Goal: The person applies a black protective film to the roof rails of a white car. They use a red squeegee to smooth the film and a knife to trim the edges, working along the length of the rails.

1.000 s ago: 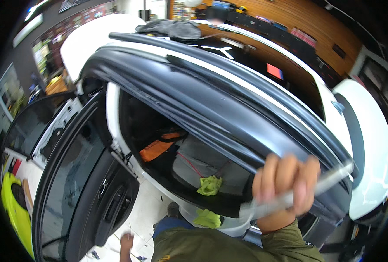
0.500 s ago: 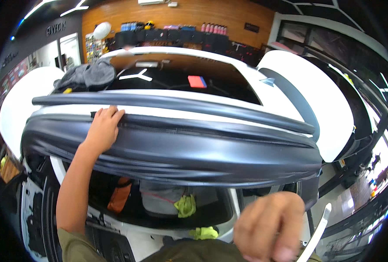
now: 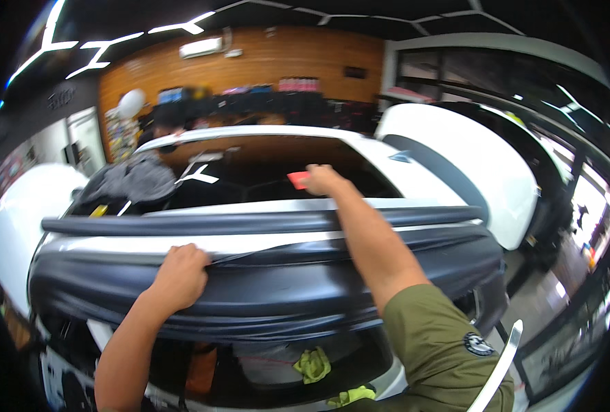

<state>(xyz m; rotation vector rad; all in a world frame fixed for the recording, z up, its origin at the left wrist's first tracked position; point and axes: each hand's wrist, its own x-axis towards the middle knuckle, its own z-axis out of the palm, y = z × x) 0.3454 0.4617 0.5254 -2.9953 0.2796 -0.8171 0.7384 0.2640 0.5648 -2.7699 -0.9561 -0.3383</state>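
Note:
A large sheet of satin dark grey film hangs in folds over the side of a white car. My left hand is closed on its upper edge, left of centre, and a taut lip of film runs right from the fingers. Out over the dark glass roof reaches my right hand, its fingers on a small flat red card; the fingertips' undersides are hidden. Between the glass and the sheet lies a long dark grey band along the roof edge.
A grey cloth lies at the roof's left end. Raised white panels stand at both sides. Below the film are a car window and a yellow-green cloth. A white curved strip juts in at lower right.
My right hand has gone from low in front of me to the red card on the roof. My left hand still holds the film edge. The view has tipped upward.

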